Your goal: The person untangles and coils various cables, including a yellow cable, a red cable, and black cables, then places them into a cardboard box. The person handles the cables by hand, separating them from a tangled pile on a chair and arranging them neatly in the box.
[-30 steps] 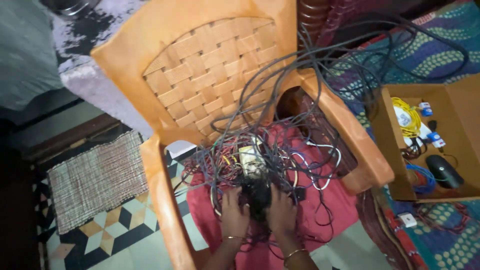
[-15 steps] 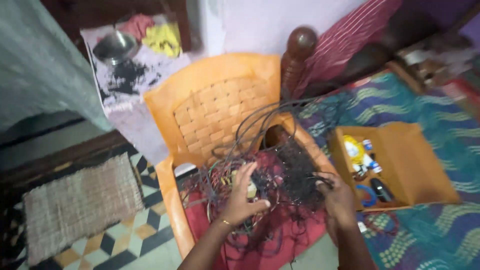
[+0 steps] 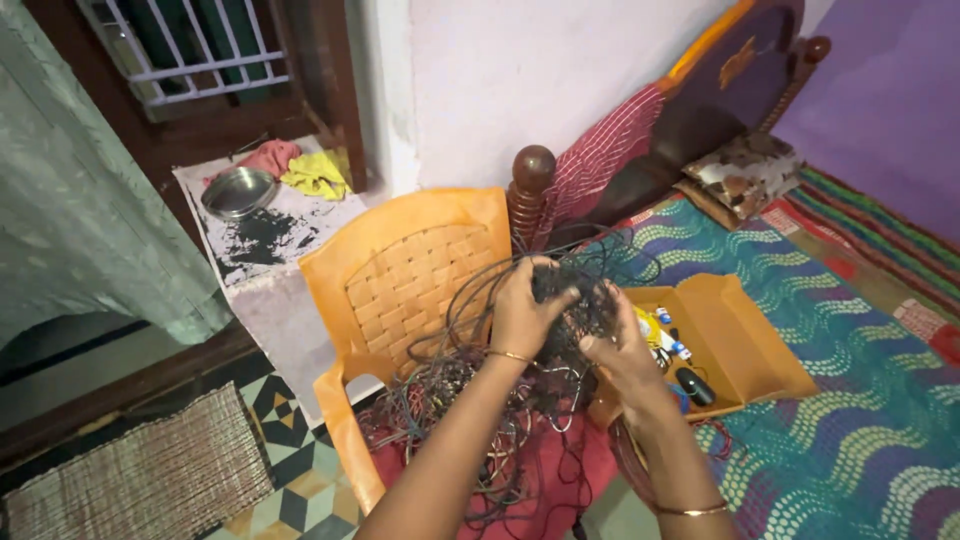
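My left hand (image 3: 522, 310) and my right hand (image 3: 618, 352) grip a dense black clump of tangled wires (image 3: 572, 300), held up above the seat of an orange plastic chair (image 3: 400, 270). More loose wires (image 3: 440, 405) of several colours trail down from the clump onto a red cloth (image 3: 560, 480) spread over the chair seat. Both wrists carry thin bangles.
An open cardboard box (image 3: 740, 345) with small gadgets and a yellow cable lies on the patterned bedspread (image 3: 850, 400) to the right. A steel bowl (image 3: 238, 192) and cloths sit on a ledge behind the chair. A woven mat (image 3: 130, 475) covers the tiled floor at left.
Both hands have lifted the black wire clump up off the seat and closed on it. The view has tilted up and back, showing the wall, headboard and window.
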